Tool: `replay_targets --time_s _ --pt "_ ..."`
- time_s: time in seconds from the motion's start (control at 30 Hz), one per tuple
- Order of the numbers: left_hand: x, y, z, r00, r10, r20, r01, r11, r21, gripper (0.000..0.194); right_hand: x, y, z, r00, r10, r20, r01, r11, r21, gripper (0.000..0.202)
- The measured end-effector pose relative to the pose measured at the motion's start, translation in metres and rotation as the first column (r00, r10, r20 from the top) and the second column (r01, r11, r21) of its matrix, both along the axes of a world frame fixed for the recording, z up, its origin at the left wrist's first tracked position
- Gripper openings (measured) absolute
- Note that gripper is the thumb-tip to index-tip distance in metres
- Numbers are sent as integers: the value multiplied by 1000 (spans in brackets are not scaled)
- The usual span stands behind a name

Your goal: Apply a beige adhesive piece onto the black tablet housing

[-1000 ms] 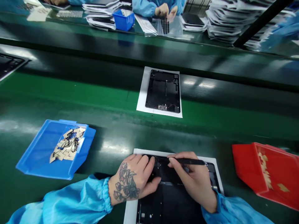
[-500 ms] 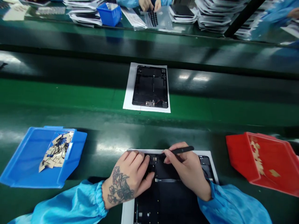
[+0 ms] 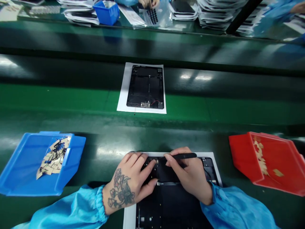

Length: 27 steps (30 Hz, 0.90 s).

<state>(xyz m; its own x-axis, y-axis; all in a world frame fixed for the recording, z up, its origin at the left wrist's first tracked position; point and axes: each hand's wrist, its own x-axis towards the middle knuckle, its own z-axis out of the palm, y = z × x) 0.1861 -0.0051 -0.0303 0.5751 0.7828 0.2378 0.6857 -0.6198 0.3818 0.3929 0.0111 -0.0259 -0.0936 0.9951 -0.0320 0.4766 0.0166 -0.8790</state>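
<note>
Head view, right hand (image 3: 190, 178) grip on stylus (image 3: 183, 156)

No legible text, label, brand, number or sign appears anywhere in the view. The black panel (image 3: 171, 197) under the hands, the second black panel (image 3: 145, 86) farther off on its white sheet, the blue tray (image 3: 26, 165) and the red tray (image 3: 278, 165) bear no readable marking, and the small board (image 3: 145, 104) at the far panel's edge is too small to show any print. The left hand (image 3: 126, 186) carries a flower tattoo without lettering, and the stacked sheets (image 3: 214, 12) at the far side are too blurred to read.
</note>
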Motion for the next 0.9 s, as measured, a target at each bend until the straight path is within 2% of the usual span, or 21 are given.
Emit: replay_targets --time_s 0.1,0.2,0.3,0.53,0.6,0.67,0.73,0.83,0.9 --pt "1 1 0 1000 11 -24 -12 999 -38 40 1 1 0 999 11 50 -13 999 41 11" --pt "2 0 -2 999 7 -43 -9 999 -41 43 3 3 2 996 -3 90 -13 985 174 7" --pt "4 -1 -4 998 8 -69 -12 998 -56 48 5 3 1 999 -24 40 14 972 235 3" --pt "2 -4 -3 997 7 -79 -17 992 -126 51 2 6 -1 978 -39 -205 44 999 18 13" --pt "0 -3 -2 999 0 -48 -7 991 -131 48 2 6 0 965 -35 -261 38 999 6 12" --pt "-2 -3 0 1000 -7 -21 4 992 -128 45 1 6 2 964 5 -264 6 999 42 10" --pt "-4 -3 0 1000 -11 -7 10 992 -123 44 1 5 3 965 99 -242 -78 992 96 8" --pt "-5 -2 0 1000 -11 -4 11 993 -119 40 -1 5 5 937 272 -220 -240 957 161 7" --pt "-4 -2 -1 1000 -14 -4 13 992 -125 38 -2 6 5 918 340 -202 -304 934 189 8"
